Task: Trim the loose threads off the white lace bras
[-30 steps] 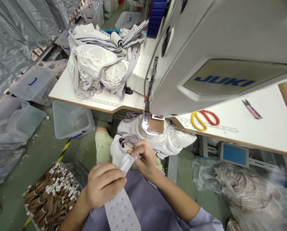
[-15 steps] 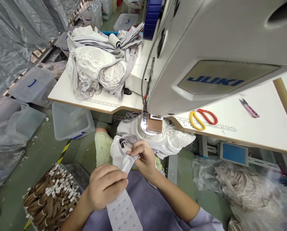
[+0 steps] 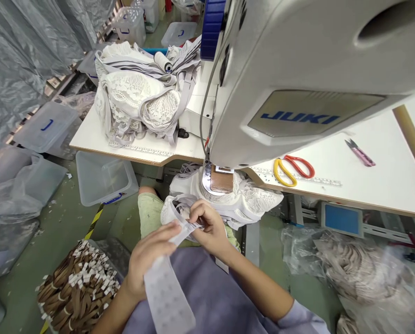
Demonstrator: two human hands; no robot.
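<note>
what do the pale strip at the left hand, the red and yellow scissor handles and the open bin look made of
Pale strip: matte fabric, probably synthetic; it bends softly, though blur hides any weave.
Scissor handles: smooth plastic or coated metal, judging by the even, bright colour.
Open bin: likely plastic; its walls look cloudy and translucent.

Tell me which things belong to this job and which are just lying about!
In the work, it seems:
pale band, touched by the left hand, pinched by the right hand
lace fabric, bunched by the sewing machine

Lying about, unused right now:
yellow-and-red scissors, on the tabletop
pink snips, likewise
clear bin, on the floor
brown straps, heaped lower left
</note>
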